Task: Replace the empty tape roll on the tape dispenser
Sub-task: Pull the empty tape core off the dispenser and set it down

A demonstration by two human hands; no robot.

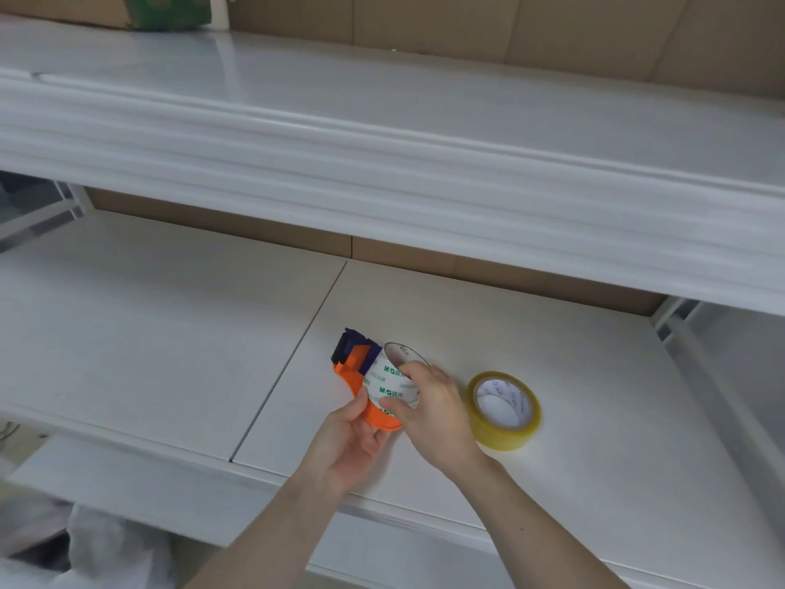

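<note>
White shelf [552,376] served as bench: left hand [352,444] cupped the orange dispenser [357,382] to brace it, right hand [429,401] pinched the empty core [388,382] seated in it, likely for removal, new roll [503,410] flat just beside.

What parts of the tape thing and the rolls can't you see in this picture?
Head view:
- Orange tape dispenser: its middle is hidden by the empty white roll and left hand.
- Empty roll: its near side is covered by the right hand.
- Yellow tape roll: core print too small to read.
</note>
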